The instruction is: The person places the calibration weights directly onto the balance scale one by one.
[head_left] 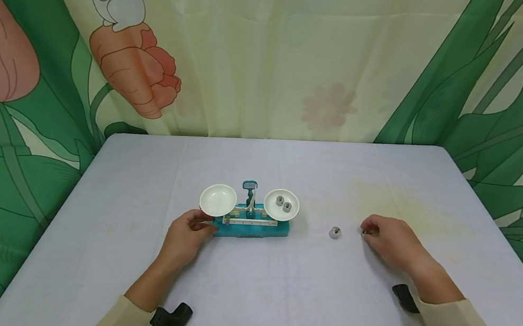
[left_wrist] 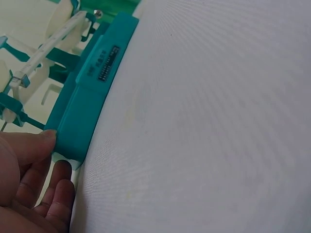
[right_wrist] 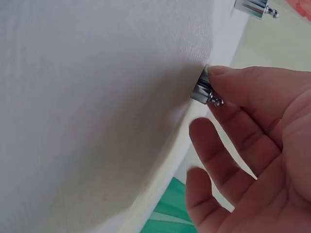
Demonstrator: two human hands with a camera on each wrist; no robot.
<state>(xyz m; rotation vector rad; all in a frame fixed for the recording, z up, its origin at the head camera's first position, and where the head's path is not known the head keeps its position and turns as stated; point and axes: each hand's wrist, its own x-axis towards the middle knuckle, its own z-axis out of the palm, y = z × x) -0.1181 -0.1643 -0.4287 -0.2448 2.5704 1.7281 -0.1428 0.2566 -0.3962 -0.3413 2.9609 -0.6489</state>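
With my right hand (head_left: pixel 392 243) I pinch a metal weight (right_wrist: pixel 200 90) on the right of the worktop (head_left: pixel 305 295), near a second weight (head_left: pixel 335 233). My left hand's (head_left: pixel 188 236) fingers grip the balance scale's (head_left: pixel 251 231) left end; two weights (head_left: pixel 287 207) sit in its right pan (head_left: pixel 280 216).

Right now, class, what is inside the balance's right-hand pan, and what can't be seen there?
Two small metal weights sit close together in the white pan. The patches directly under them are covered and cannot be seen.
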